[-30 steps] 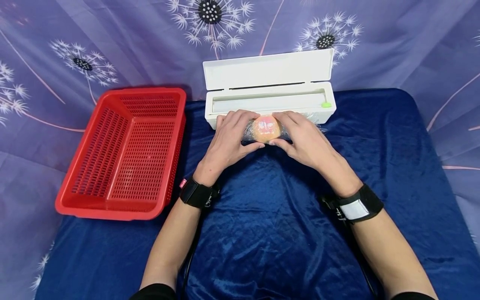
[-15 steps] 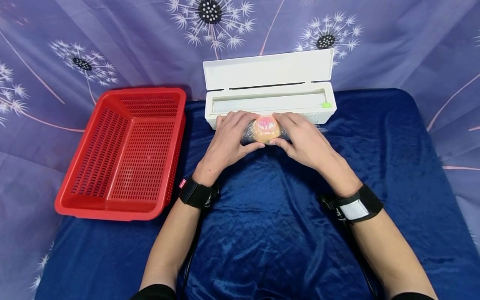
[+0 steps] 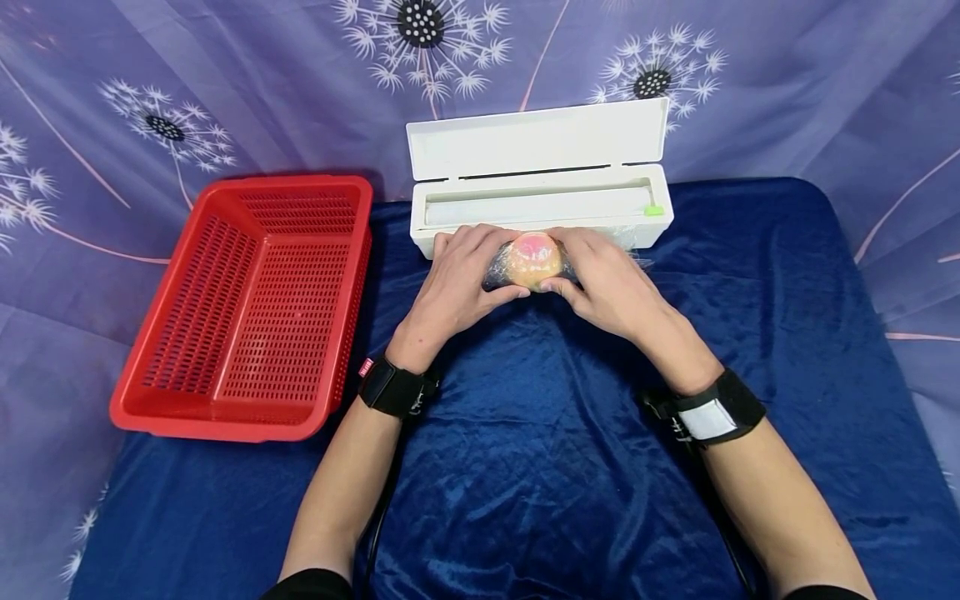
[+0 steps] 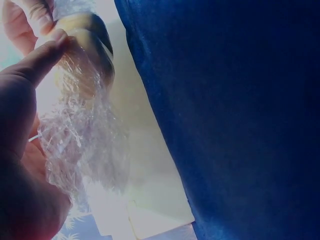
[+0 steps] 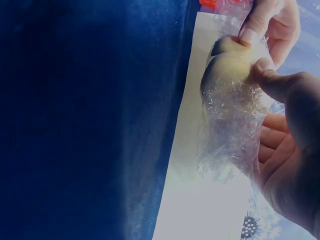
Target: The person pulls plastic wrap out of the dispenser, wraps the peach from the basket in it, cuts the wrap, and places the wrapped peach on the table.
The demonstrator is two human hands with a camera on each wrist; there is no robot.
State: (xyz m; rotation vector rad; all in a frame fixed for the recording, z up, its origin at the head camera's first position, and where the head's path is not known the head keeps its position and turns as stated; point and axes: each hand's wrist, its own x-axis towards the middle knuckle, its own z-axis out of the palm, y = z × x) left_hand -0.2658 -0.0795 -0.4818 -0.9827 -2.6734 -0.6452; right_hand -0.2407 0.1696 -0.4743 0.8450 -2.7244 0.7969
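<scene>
Between my two hands sits a round yellow fruit (image 3: pixel 535 261) with a pink top, wrapped in shiny cling film. From the left, my left hand (image 3: pixel 457 279) grips it with thumb and fingers. My right hand (image 3: pixel 611 279) grips the opposite side, the two thumbs meeting at the near edge. Loose crumpled cling film (image 4: pixel 85 145) trails from the fruit toward the left palm, and more film (image 5: pixel 230 135) bunches beside the right palm. Right behind the hands stands a long white cling film dispenser (image 3: pixel 542 223), lid up, with a roll inside and a green slider (image 3: pixel 654 211).
A red perforated plastic basket (image 3: pixel 341 333) stands to the left. Dark blue velvet cloth (image 3: pixel 540 467) covers the table. A purple dandelion-print curtain (image 3: pixel 285 75) hangs behind. Black straps with cables sit on both wrists.
The fruit has tilted slightly between the hands, its pink top now farther back. Both hands keep their grip and have barely moved; the dispenser and basket stay put.
</scene>
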